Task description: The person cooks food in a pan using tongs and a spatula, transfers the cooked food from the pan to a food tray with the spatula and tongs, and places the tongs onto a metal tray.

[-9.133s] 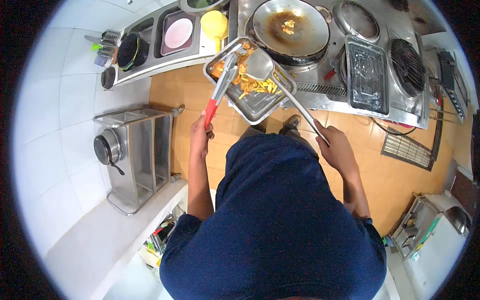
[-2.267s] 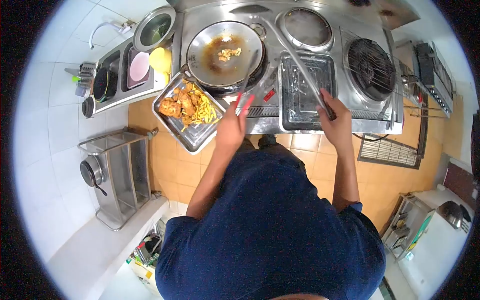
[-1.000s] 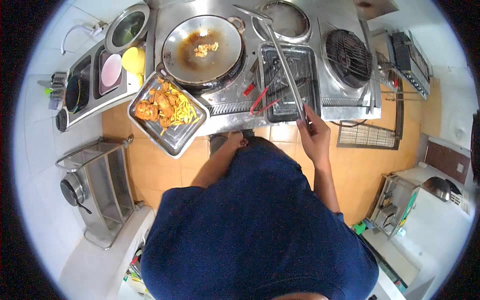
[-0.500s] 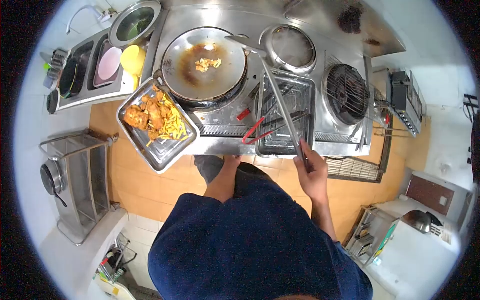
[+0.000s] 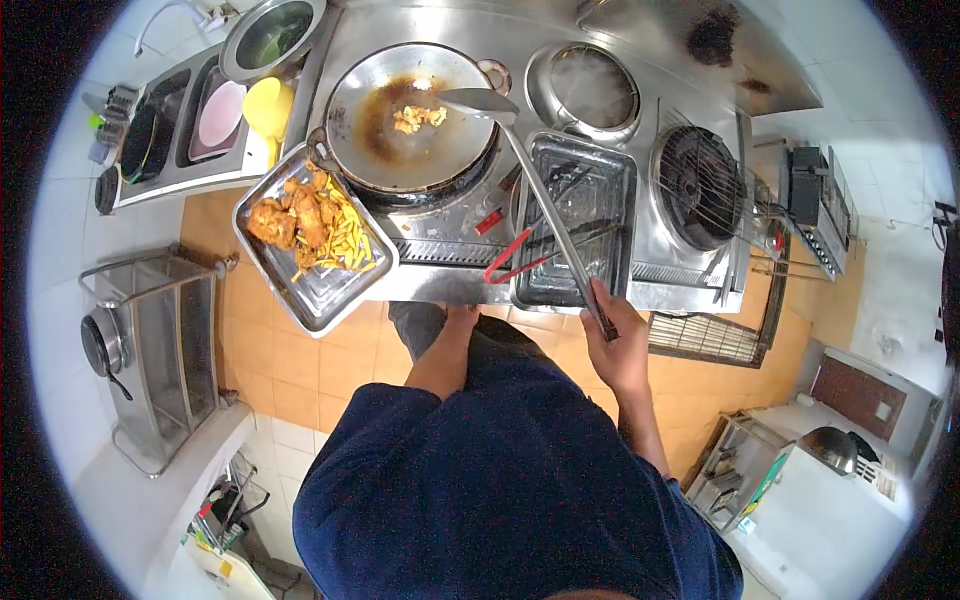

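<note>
My right hand (image 5: 617, 345) is closed round the end of a long metal wok spatula (image 5: 545, 195). The spatula's blade hangs over the right rim of a large wok (image 5: 360, 100), close to a small heap of chopped, garlic-like bits (image 5: 418, 119) in brownish oil. My left hand (image 5: 462, 316) is low at the counter's front edge, its fingers too small and hidden to read. A steel tray (image 5: 325, 300) left of it carries fried chicken pieces (image 5: 310, 215) and yellow fries (image 5: 345, 240). Red-handled tongs (image 5: 515, 260) lie across another steel tray (image 5: 625, 245).
Behind that tray stands a steaming round pot (image 5: 590, 90). A wire grill (image 5: 700, 185) covers a burner at the right. A sink unit at the left holds a pink bowl (image 5: 222, 113) and a yellow scoop (image 5: 267, 107). A metal cart (image 5: 160, 350) stands at the left.
The spatula's blade has moved left and slightly down, nearer the chopped bits in the wok. My right hand has shifted a little left. The view has tilted slightly.
</note>
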